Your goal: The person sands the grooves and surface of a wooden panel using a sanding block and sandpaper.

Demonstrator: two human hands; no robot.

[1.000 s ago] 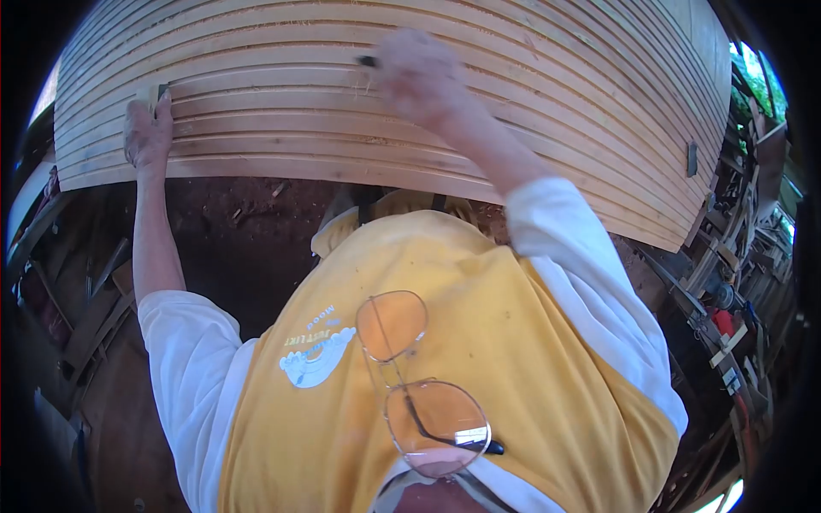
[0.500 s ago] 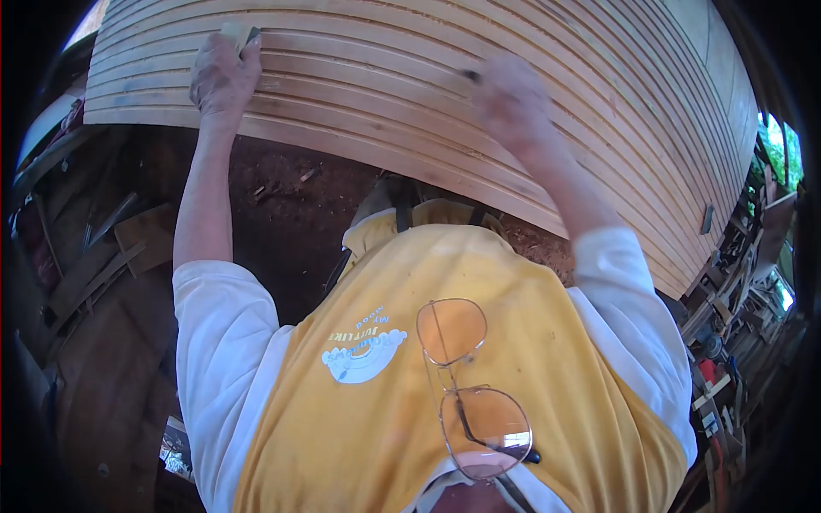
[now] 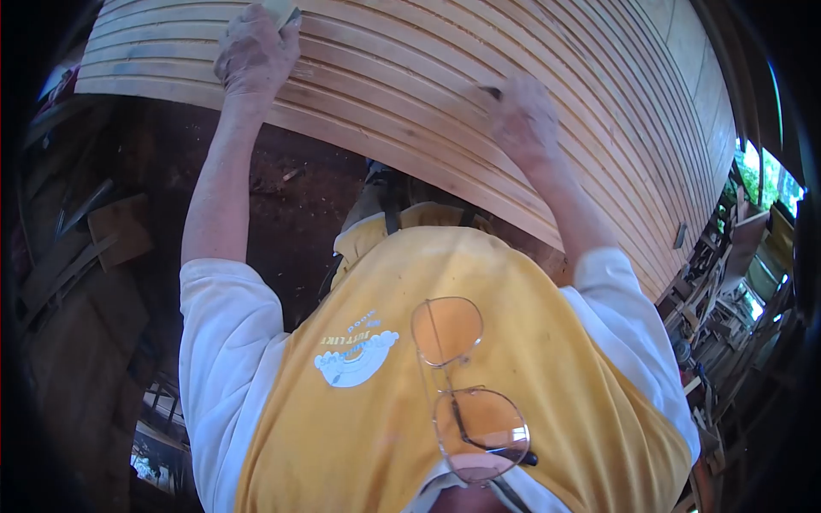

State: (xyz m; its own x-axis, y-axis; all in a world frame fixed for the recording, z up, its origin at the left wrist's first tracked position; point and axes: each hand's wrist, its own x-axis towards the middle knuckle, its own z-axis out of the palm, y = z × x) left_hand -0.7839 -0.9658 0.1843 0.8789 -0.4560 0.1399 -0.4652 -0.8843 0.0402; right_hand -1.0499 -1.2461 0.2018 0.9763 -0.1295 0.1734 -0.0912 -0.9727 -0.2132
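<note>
A wide, curved wooden panel (image 3: 385, 128) with long parallel grooves spans the upper part of the view. My left hand (image 3: 256, 56) is closed around a small pale block (image 3: 280, 11) with a dark edge, over the panel's left side. My right hand (image 3: 526, 120) makes a fist over the middle of the panel. From its fingers pokes the dark tip of a small tool (image 3: 490, 91); the palm hides the remainder, so its kind cannot be told.
A small dark strip (image 3: 680, 235) lies on the panel near its right edge. Piled wood scraps (image 3: 727, 274) stand beyond it. More boards (image 3: 120, 227) lean at the left. Eyeglasses (image 3: 481, 432) hang on my yellow shirt front (image 3: 342, 445).
My left hand has shifted up and to the right with the pale block. The right hand, blurred before, is now sharper and slightly lower right. The whole view has also shifted a little.
</note>
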